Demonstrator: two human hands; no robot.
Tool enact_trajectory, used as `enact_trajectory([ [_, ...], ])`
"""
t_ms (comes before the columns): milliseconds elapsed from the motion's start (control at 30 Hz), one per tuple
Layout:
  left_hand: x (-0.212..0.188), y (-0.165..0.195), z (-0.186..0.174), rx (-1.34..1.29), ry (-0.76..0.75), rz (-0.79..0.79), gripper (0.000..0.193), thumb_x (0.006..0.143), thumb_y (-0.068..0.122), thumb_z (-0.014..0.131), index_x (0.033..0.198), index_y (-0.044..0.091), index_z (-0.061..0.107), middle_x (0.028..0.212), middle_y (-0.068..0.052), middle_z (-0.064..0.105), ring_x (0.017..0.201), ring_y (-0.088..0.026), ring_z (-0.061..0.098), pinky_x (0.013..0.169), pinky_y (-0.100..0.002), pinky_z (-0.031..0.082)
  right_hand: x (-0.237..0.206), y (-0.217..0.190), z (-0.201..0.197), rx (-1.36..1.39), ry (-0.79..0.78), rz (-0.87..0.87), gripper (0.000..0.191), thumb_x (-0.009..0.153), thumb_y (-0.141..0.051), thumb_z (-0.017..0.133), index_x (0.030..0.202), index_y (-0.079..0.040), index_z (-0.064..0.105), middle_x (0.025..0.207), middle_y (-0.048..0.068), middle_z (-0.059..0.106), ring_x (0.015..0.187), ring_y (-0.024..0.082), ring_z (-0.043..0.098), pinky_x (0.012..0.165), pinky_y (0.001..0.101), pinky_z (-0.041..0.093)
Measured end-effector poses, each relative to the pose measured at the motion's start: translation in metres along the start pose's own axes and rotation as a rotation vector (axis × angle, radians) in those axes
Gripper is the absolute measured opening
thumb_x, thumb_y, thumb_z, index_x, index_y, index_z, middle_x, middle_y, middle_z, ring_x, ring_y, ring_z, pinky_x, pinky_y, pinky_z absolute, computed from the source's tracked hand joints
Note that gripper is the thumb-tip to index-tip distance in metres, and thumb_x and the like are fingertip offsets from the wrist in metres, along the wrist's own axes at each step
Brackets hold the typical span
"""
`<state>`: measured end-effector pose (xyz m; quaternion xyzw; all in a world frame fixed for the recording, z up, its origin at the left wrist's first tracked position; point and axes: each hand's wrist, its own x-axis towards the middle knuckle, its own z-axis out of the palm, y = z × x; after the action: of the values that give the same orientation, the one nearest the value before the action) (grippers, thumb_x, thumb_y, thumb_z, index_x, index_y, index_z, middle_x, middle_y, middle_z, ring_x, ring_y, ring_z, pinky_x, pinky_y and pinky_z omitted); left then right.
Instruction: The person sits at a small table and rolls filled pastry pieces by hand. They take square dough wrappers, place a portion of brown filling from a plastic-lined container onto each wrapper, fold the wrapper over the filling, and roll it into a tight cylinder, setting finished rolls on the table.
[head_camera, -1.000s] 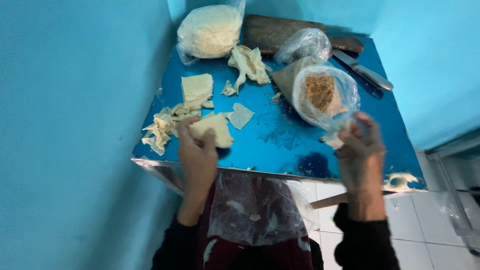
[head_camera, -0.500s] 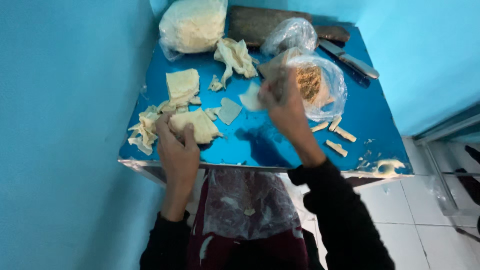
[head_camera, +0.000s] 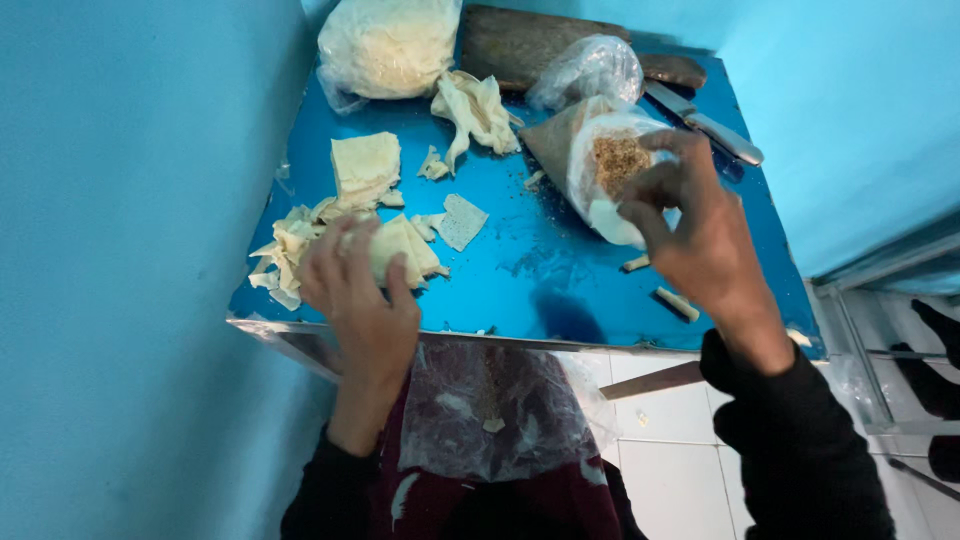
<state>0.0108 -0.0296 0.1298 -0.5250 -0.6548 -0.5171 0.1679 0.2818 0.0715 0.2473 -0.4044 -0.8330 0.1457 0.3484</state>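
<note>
At the near edge of the glossy blue table, a clear plastic sheet drapes over the person's lap. The left hand lies with fingers spread flat on a folded pale dough sheet, torn scraps just to its left. Further right, the right hand pinches the rim of an open plastic bag of brown crumbs. Beyond lie a square dough stack, a crumpled strip, a knife, a wooden board and a full white bag. Blue walls close in on both sides.
</note>
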Motion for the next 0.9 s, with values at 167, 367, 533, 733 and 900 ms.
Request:
enact_trajectory([
  [167, -0.020, 0.035, 0.010, -0.188, -0.215, 0.183, 0.032, 0.095, 0.019, 0.073, 0.127, 0.015, 0.067, 0.129, -0.001, 0.065, 0.131, -0.029, 0.053, 0.113, -0.052, 0.030, -0.054, 0.005, 0.038, -0.156, -0.334, -0.133, 0.056, 0.091, 0.002, 0.066, 0.142, -0.007, 0.044, 0.106, 0.013, 0.075, 0.096, 0.028, 0.074, 0.074, 0.0406, 0.061],
  [367, -0.034, 0.053, 0.038, -0.271, -0.452, 0.424, 0.038, 0.085, 0.027, 0.080, 0.120, 0.018, 0.070, 0.128, -0.001, 0.063, 0.128, -0.026, 0.052, 0.106, -0.058, 0.030, -0.088, 0.027, 0.037, -0.046, -0.222, -0.138, 0.063, 0.088, 0.001, 0.070, 0.143, -0.007, 0.042, 0.119, 0.014, 0.073, 0.103, 0.032, 0.073, 0.078, 0.0427, 0.059],
  [533, -0.043, 0.057, 0.054, -0.236, -0.486, 0.512, 0.029, 0.087, 0.028, 0.079, 0.111, 0.016, 0.068, 0.126, -0.002, 0.062, 0.133, -0.025, 0.051, 0.111, -0.063, 0.029, -0.096, 0.044, 0.030, -0.089, -0.162, -0.066, 0.064, 0.086, 0.004, 0.070, 0.143, -0.007, 0.043, 0.117, 0.016, 0.072, 0.101, 0.031, 0.071, 0.078, 0.0431, 0.058],
  [733, -0.055, 0.054, 0.063, -0.202, -0.471, 0.620, 0.027, 0.091, 0.028, 0.077, 0.109, 0.012, 0.066, 0.124, -0.005, 0.062, 0.134, -0.025, 0.051, 0.112, -0.064, 0.028, -0.106, 0.058, 0.031, -0.265, -0.165, -0.196, 0.073, 0.079, -0.005, 0.077, 0.143, -0.004, 0.043, 0.105, 0.011, 0.075, 0.096, 0.033, 0.068, 0.086, 0.0484, 0.050],
  [900, -0.056, 0.052, 0.064, -0.258, -0.503, 0.598, 0.033, 0.093, 0.027, 0.075, 0.119, 0.010, 0.067, 0.125, -0.003, 0.062, 0.134, -0.023, 0.052, 0.115, -0.063, 0.028, -0.110, 0.057, 0.032, -0.265, -0.049, -0.263, 0.065, 0.087, 0.005, 0.070, 0.145, -0.005, 0.044, 0.108, 0.011, 0.072, 0.099, 0.033, 0.065, 0.093, 0.0464, 0.048],
])
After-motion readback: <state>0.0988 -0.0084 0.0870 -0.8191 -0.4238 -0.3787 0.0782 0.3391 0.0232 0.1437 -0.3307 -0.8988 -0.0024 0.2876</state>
